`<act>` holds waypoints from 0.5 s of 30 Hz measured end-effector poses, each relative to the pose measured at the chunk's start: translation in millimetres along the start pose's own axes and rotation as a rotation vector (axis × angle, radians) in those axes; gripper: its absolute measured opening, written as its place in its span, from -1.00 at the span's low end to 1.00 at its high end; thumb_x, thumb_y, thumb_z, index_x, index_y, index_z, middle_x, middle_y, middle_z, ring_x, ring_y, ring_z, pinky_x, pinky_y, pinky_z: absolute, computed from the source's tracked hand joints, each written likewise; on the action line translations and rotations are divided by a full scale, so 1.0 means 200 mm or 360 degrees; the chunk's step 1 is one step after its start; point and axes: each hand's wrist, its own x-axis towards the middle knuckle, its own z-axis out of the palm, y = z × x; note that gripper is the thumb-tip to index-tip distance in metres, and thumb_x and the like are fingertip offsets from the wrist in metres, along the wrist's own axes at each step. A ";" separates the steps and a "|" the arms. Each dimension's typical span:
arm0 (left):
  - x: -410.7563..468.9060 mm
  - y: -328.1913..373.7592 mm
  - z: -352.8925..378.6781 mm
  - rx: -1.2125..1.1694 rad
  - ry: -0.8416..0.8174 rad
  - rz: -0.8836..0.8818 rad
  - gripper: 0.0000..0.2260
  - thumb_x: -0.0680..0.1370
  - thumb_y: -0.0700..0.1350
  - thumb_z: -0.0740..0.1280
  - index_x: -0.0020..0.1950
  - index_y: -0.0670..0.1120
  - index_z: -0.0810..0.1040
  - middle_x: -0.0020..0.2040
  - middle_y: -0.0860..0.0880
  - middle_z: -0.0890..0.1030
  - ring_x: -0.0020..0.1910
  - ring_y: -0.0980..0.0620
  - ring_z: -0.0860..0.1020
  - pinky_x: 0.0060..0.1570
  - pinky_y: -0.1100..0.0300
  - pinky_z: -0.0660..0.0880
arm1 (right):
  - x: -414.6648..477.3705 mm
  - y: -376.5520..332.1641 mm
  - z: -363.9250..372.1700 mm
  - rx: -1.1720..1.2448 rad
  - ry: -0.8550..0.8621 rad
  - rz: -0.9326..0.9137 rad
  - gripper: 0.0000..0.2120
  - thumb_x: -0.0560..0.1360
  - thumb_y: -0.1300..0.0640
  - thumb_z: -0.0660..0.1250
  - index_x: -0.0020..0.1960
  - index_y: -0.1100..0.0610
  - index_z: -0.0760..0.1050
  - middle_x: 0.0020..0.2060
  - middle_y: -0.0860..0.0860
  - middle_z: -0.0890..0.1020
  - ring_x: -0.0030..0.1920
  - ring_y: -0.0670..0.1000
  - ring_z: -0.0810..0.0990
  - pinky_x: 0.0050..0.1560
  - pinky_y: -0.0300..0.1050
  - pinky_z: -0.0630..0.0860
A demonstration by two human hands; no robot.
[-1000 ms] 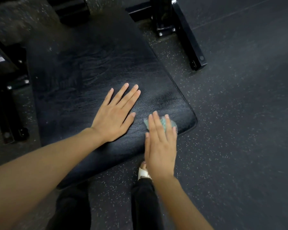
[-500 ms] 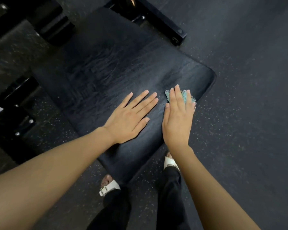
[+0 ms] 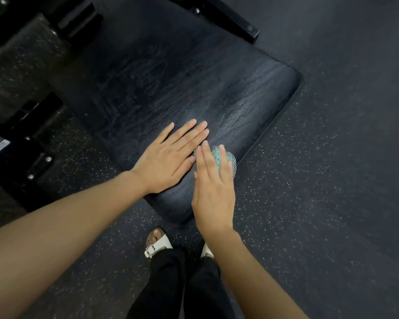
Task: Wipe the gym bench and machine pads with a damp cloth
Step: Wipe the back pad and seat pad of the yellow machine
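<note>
- Locate the bench pad (image 3: 182,72), black and creased, running diagonally across the head view above the speckled floor (image 3: 320,180).
- Find the left hand (image 3: 168,157) laid palm-down on the pad near its lower end, fingers straight and close together, gripping nothing.
- Find the right hand (image 3: 213,192) just beside it, also palm-down, with straight fingers pressing the cloth (image 3: 230,160) onto the pad; no curl or pinch visible.
- Place the cloth, teal with a mesh face, under the right fingertips at the pad's right-hand long edge. Cannot tell whether any of it hangs over that edge.
- Compare with half a second ago: the cloth then lay close to the pad's far right corner and apart from the left hand. It is now drawn back along the same edge, well away from that corner, with the right forefinger almost touching the left thumb.
- Note the left hand keeping the same flat brace on the pad throughout.
- Read this as a wiping stroke under way along the edge strip, pulled toward the near end.
- Note a faint sheen ahead of the fingers; cannot tell moisture from reflected light.
- Treat the broad middle and far end of the pad as probably still awaiting passes.
- Expect to lift or shift the left hand before covering the patch beneath it.
- Count the machine frame (image 3: 21,139) at left as untouched: neither hand near it.
</note>
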 end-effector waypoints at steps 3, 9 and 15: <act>-0.04 0.00 0.00 0.0001 -0.0007 -0.0018 -0.49 0.68 0.04 -0.05 0.62 -0.08 0.07 0.63 -0.01 0.06 0.61 0.02 -0.01 0.56 -0.06 -0.03 | 0.06 0.12 -0.02 0.0114 0.0081 -0.0151 -0.56 0.64 0.16 0.00 0.47 0.21 0.36 0.48 0.08 0.38 0.49 0.20 0.31 0.44 0.16 0.33; -0.04 0.02 0.01 0.0007 0.0021 -0.0055 -0.49 0.68 0.03 -0.06 0.62 -0.08 0.09 0.62 0.00 0.08 0.61 0.02 0.01 0.56 -0.07 -0.02 | 0.26 0.21 -0.02 0.0215 0.0167 -0.0002 -0.51 0.63 0.13 -0.07 0.48 0.21 0.35 0.49 0.06 0.36 0.50 0.19 0.28 0.46 0.16 0.26; -0.05 0.00 0.02 -0.0005 0.0046 -0.0019 -0.50 0.68 0.02 -0.06 0.62 -0.07 0.07 0.63 0.02 0.05 0.61 0.04 -0.02 0.57 -0.05 -0.05 | 0.17 0.12 -0.01 0.0340 0.0270 0.0098 -0.53 0.63 0.14 -0.04 0.48 0.21 0.35 0.49 0.07 0.36 0.51 0.21 0.25 0.48 0.22 0.23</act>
